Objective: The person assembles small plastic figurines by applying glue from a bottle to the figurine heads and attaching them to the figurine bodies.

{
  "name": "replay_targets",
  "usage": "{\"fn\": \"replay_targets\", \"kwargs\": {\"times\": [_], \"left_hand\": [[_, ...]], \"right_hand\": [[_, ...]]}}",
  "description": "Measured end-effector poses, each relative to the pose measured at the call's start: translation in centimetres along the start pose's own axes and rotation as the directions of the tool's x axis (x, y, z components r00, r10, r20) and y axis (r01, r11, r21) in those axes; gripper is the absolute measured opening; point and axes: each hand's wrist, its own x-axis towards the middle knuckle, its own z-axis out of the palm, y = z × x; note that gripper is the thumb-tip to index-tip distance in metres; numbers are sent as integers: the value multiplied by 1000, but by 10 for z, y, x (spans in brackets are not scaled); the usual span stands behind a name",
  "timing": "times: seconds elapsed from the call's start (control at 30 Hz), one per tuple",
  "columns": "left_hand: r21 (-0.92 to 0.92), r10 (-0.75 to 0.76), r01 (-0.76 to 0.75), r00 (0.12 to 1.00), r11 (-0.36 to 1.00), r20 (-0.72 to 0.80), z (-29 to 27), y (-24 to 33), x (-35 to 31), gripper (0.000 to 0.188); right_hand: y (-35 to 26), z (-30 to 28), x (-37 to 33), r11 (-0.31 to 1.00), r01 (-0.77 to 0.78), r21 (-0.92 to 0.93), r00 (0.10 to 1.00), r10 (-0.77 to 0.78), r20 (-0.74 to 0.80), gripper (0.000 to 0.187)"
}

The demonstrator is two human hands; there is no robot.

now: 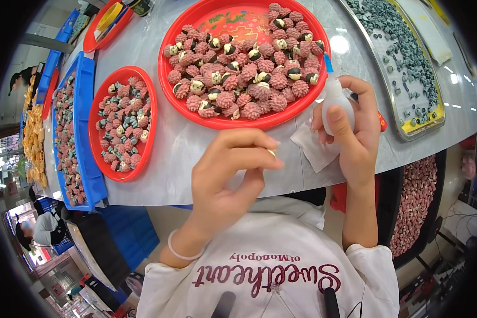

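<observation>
My right hand (pixel 355 124) is wrapped round a white squeeze bottle (pixel 338 100) with a blue nozzle tip (pixel 328 64) pointing up. My left hand (pixel 230 169) is raised at the table's near edge, its fingers closed in a pinch. Something small and pale shows at the fingertips, too small to name. Just beyond both hands lies a large red round tray (pixel 217 121). It holds many ridged pink pieces (pixel 259 91), several with small black and cream bits on them. A crumpled white tissue (pixel 314 146) lies under the bottle hand.
Left stand a smaller red tray (pixel 152 114) of pink and grey-green pieces and a blue crate (pixel 89 175) of similar ones. Far right is a metal-rimmed tray (pixel 408 132) of dark green bits. Below the table at right sits a black bin (pixel 391 212) full of pink pieces.
</observation>
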Motion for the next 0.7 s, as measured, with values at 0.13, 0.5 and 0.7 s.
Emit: {"fn": "replay_targets", "kwargs": {"times": [0.13, 0.5, 0.7], "left_hand": [[-437, -353, 333, 935, 835, 39, 8, 1, -11, 23], [-700, -458, 454, 866, 551, 201, -2, -4, -7, 26], [-770, -456, 458, 855, 444, 246, -7, -16, -12, 26]], "right_hand": [[-2, 1, 0, 997, 6, 79, 999, -4, -32, 31], [-4, -12, -22, 973, -143, -183, 989, 133, -67, 42], [-14, -26, -21, 939, -121, -323, 990, 92, -103, 46]]}}
